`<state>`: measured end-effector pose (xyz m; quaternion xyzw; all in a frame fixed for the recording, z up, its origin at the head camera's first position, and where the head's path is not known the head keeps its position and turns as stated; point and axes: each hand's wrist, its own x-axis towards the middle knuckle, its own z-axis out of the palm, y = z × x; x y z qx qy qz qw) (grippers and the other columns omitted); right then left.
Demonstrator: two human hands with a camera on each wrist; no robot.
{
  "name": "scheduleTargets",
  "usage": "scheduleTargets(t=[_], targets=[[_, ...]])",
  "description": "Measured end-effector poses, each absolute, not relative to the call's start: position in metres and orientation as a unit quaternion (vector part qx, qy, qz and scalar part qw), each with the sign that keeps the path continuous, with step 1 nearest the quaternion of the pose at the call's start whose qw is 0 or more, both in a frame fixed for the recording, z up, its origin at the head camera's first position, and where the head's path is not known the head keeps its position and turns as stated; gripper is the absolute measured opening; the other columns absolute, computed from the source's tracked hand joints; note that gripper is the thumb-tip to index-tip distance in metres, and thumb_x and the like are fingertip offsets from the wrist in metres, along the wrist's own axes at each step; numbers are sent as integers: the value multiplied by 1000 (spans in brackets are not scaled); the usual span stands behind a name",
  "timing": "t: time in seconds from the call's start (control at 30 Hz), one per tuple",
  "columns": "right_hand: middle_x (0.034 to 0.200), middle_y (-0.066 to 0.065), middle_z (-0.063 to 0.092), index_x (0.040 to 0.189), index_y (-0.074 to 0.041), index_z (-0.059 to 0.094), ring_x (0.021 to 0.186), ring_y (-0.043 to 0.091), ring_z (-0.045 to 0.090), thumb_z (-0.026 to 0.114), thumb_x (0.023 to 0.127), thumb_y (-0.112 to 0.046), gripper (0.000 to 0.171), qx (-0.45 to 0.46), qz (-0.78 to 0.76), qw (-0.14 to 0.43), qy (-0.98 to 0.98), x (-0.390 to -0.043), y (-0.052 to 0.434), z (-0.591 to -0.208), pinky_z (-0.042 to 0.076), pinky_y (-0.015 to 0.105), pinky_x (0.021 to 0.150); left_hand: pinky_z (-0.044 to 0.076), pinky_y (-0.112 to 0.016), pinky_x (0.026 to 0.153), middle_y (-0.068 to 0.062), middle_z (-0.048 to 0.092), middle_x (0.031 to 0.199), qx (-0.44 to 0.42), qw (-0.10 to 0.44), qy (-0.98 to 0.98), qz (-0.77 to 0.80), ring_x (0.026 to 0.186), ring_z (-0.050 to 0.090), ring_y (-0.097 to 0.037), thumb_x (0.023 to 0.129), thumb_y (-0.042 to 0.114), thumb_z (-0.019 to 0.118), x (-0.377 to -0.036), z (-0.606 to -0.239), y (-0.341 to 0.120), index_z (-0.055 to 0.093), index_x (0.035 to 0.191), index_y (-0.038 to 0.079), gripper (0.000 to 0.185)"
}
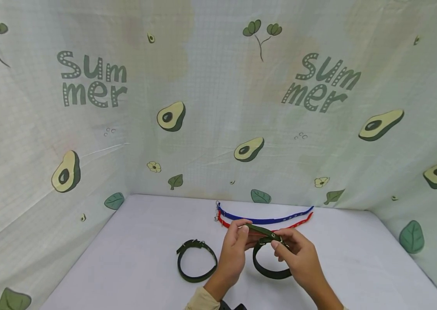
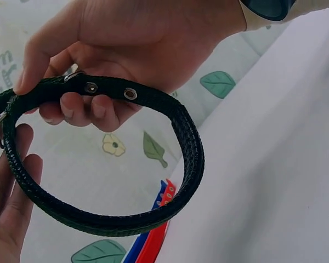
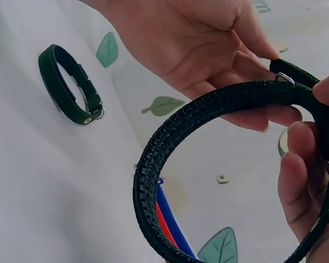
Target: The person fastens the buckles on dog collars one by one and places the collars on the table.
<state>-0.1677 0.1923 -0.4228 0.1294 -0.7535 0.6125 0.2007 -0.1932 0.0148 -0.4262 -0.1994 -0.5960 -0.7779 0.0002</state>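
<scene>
Low in the frame's centre, above the surface (image 1: 133, 258), the dark green collar (image 1: 270, 271) hangs as a loop below both grips, left hand (image 1: 233, 249) pinching the strap's free end, right hand (image 1: 299, 258) clamped beside the buckle, equally near

Held collar (image 1: 270, 258): dark green woven webbing, silver eyelets and buckle.
Second collar (image 1: 196, 260): dark green, silver ring.
Blue strap (image 1: 264, 218): royal blue, silver eyelets.
Red strap (image 1: 299, 223): bright red, silver eyelets.
Table (image 1: 133, 249): plain white.
Backdrop cloth (image 1: 210, 86): pale mint with a fine grid, printed with halved avocados, green leaves, small cream flowers and grey-green dotted "Summer" lettering.
</scene>
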Motion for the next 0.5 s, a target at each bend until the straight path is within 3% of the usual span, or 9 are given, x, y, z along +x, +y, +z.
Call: scheduleTargets(t=[0.13, 0.3, 0.4, 0.5], targets=[[79, 8, 63, 107, -3, 66, 59, 19, 59, 71, 91, 0, 18, 111, 618, 194, -753, -168, 191, -425, 51, 31, 50, 51, -32, 95, -15, 70, 116, -195, -3, -588, -785, 109, 67, -27, 110, 26, 39, -193, -427, 16, 44, 130, 4, 30], [85, 6, 64, 106, -5, 67, 54, 18, 54, 70, 92, -2, 16, 91, 622, 191, -754, -169, 191, -427, 46, 31, 47, 51, -32, 96, -12, 70, 117, -196, -12, -579, -791, 108, 67, -26, 104, 17, 55, -192, -429, 21, 41, 139, 7, 39], [83, 6, 61, 108, -4, 66, 52, 16, 50, 69, 93, -3, 15, 87, 633, 188, -746, -168, 190, -427, 42, 30, 44, 54, -32, 92, -12, 69, 117, -203, -6, -580, -789, 104, 67, -25, 98, 7, 64, -190, -430, 24, 36, 144, 9, 54], [81, 8, 60, 109, -2, 65, 51, 12, 46, 66, 96, -3, 13, 80, 648, 181, -736, -169, 189, -427, 38, 29, 42, 56, -33, 86, -11, 69, 117, -205, 7, -582, -787, 100, 68, -24, 95, 2, 66, -188, -431, 28, 40, 139, 7, 52]])
